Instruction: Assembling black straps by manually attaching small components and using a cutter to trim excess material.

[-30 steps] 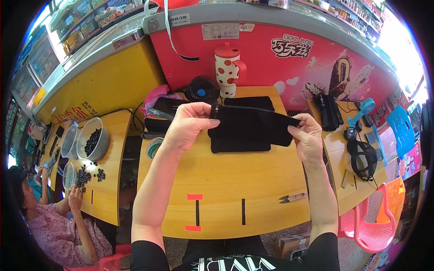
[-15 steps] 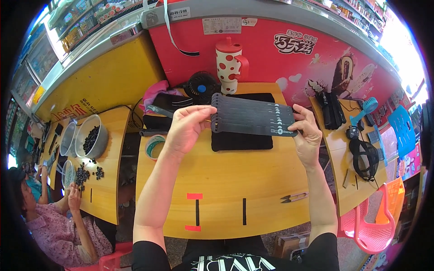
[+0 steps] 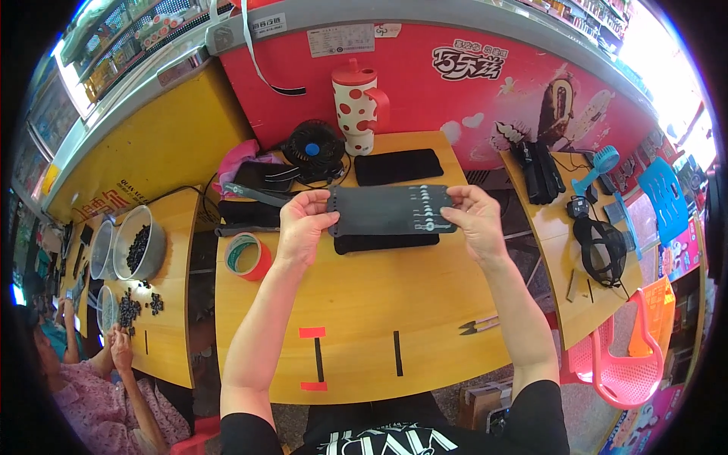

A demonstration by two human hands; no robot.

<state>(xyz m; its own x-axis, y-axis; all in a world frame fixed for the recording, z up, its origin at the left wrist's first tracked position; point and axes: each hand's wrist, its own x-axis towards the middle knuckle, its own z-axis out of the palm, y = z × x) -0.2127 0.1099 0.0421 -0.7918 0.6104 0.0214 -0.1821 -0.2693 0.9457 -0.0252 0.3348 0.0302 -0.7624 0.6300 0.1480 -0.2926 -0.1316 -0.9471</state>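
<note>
From my place I see white print [image 3: 430, 215] on the dark flat piece [image 3: 375, 211], large white letters [image 3: 388, 443] on the black shirt [image 3: 543, 426], bold characters [image 3: 469, 65] and a white label [image 3: 341, 40] on the red panel [image 3: 421, 98], and red lettering [image 3: 105, 203] on the yellow panel [image 3: 171, 129].

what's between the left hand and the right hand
In the head view, a flat dark sheet spans the gap, its ends pinched by the left hand and right hand.

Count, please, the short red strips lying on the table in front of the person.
2: one red strip at the far end of the left black strip, another red strip at its near end. The forearms may hide more.
</note>
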